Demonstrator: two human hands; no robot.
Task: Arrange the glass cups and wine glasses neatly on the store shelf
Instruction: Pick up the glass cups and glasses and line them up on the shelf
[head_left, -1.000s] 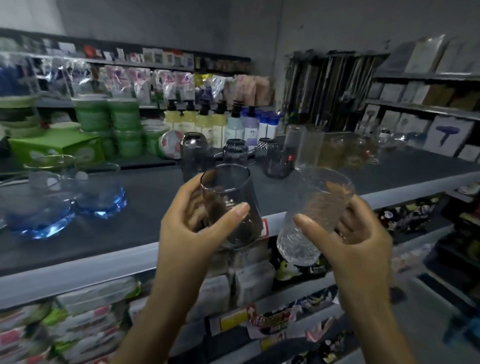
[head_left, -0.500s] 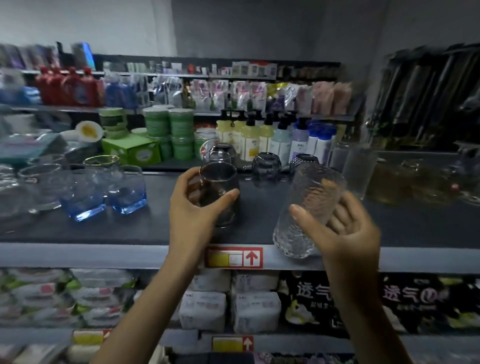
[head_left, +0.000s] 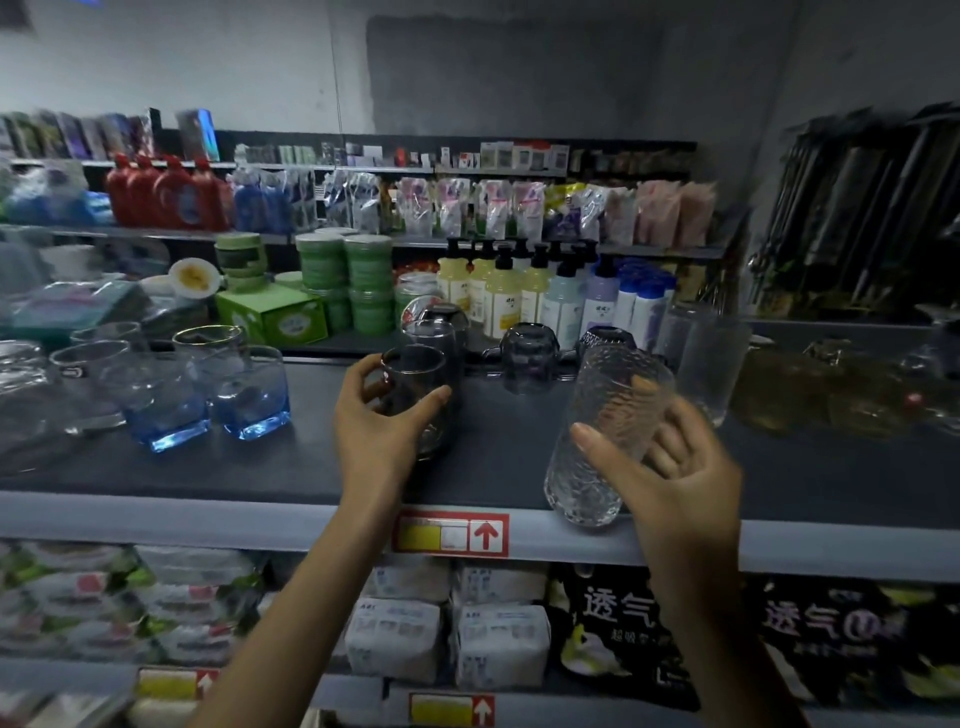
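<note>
The smoked dark glass (head_left: 415, 397) is in my left hand (head_left: 382, 431). My thumb crosses its near side and my fingers curl round the far side, grasping it upright over the middle of the dark shelf (head_left: 291, 467). I cannot tell whether its base touches the shelf. The ribbed clear tumbler (head_left: 605, 431) is in my right hand (head_left: 680, 473) at three o'clock from the dark glass and well apart from it. My thumb lies across its front and my fingers wrap behind, showing through the glass. It tilts with its rim toward one o'clock, and its base hangs over the shelf's front lip, off the surface.

Just behind the dark glass, at twelve o'clock, another smoked glass (head_left: 434, 332) stands upright. Two more dark glasses (head_left: 530, 358) sit toward two o'clock, mouths down. Tall clear glasses (head_left: 704, 364) stand at one o'clock from the tumbler, and beyond them is a cluster of amber glassware (head_left: 789, 389), too blurred to sort. At nine o'clock from my left hand are two blue-bottomed glasses (head_left: 252, 400) side by side, with more clear glasses further left.

Further back at twelve o'clock are pump bottles (head_left: 504, 296) and stacked green tubs (head_left: 366, 280). At six o'clock a red price tag (head_left: 449, 534) sits on the shelf's lip, above white wrapped packs (head_left: 449, 634).
</note>
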